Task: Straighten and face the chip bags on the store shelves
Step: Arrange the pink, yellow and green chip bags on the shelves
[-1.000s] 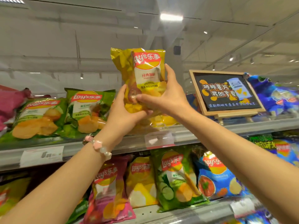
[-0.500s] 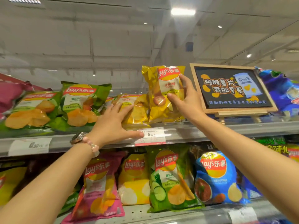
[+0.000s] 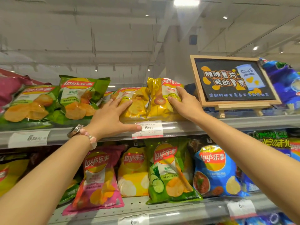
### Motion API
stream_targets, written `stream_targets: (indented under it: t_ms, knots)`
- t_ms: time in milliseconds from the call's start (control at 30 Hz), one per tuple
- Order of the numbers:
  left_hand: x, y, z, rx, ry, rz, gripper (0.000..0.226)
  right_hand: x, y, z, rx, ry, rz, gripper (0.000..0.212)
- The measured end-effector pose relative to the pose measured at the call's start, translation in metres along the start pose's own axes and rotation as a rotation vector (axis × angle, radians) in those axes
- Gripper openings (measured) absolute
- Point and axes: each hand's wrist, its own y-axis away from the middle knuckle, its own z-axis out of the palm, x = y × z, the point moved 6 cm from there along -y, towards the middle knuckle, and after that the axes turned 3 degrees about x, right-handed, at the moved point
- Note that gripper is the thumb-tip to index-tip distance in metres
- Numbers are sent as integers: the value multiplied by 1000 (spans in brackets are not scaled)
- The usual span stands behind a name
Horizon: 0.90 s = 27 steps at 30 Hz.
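Two yellow Lay's chip bags lean side by side on the top shelf (image 3: 211, 125). My right hand (image 3: 185, 103) holds the right yellow bag (image 3: 160, 108), thumb on its front and fingers along its right edge. My left hand (image 3: 112, 117) lies flat with straight fingers on the left yellow bag (image 3: 136, 108), its thumb stretched along the shelf rail by the price tag (image 3: 147, 128). Two green Lay's bags (image 3: 81, 98) lean to the left of them.
A framed chalkboard sign (image 3: 232, 82) stands right of the yellow bags, with blue bags (image 3: 282, 82) behind it. The lower shelf (image 3: 138, 207) holds pink, yellow, green and blue Lay's bags. Dark pink bags (image 3: 9, 90) sit at the far left of the top shelf.
The yellow bag came down from mid-air onto the top shelf beside the other yellow bag. My left hand let go of it and moved onto the left yellow bag.
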Motion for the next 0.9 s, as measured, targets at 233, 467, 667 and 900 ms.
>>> stream_targets:
  t_ms: [233,467,667,900]
  knots:
    - [26,42,-19,337,60,113,84,-11,38,-12,215,-10,-127,60]
    - [49,124,26,526,70,362,45,-5,150,16,207,-210,-331,47]
    - [23,160,121,-186,-90,63,100,28,199,55,162,-202,-136,51]
    - [-5,180,157,-382,-123,-168,141,72,205,97,-70,-212,222,104]
